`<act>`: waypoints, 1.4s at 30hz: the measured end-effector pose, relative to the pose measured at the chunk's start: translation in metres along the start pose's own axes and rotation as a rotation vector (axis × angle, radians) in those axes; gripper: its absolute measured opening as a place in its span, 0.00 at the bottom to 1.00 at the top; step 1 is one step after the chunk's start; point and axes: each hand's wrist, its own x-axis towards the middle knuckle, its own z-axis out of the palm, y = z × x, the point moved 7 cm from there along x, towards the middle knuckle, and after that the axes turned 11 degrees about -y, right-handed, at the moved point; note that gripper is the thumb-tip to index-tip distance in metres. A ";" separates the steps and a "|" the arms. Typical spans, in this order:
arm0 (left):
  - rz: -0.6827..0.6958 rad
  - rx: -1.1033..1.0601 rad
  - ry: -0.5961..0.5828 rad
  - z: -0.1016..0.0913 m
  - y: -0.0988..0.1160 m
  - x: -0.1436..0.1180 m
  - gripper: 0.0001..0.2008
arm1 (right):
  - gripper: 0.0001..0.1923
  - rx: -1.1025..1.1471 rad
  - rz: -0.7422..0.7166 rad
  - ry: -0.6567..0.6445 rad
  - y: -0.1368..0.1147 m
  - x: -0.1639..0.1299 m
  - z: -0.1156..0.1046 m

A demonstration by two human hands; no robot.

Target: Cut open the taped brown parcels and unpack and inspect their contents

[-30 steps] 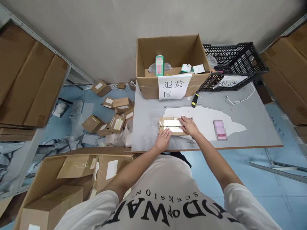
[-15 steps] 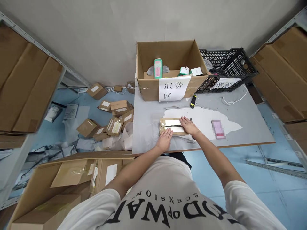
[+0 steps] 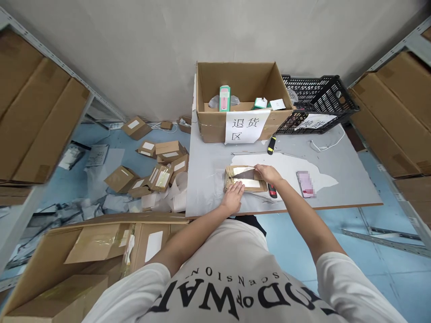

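Flap-opening under way: left hand (image 3: 233,197) lies spread, pinning the small taped brown cardboard parcel (image 3: 245,178) at 6 o'clock; right hand (image 3: 267,172) pinches its far flap, which likely needs folding back

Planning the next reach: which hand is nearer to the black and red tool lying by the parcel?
Right. The right hand sits on the parcel just above the tool; the left hand rests at the parcel's near-left edge, farther off.

— What colour is the parcel (image 3: 245,178)?
— Brown cardboard, with white labels on top.
— And the tabletop (image 3: 350,179)?
— Grey, with a white patch in the middle.
— The big box (image 3: 215,126)?
— Brown, with a white sheet bearing black characters. Inside stands a green and pink carton (image 3: 224,98).
— The crate (image 3: 323,96)?
— Black mesh. The floor (image 3: 387,264) is pale blue.
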 end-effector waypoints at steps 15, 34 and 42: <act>-0.003 -0.005 -0.013 -0.005 0.002 0.001 0.41 | 0.20 0.014 0.075 -0.032 0.009 0.012 -0.015; -0.097 -0.074 0.089 -0.002 0.004 0.003 0.38 | 0.22 -0.333 -0.404 0.151 -0.030 -0.006 0.019; -0.140 -0.106 0.089 -0.001 0.008 0.003 0.35 | 0.25 -0.362 -0.577 0.180 -0.100 0.021 0.018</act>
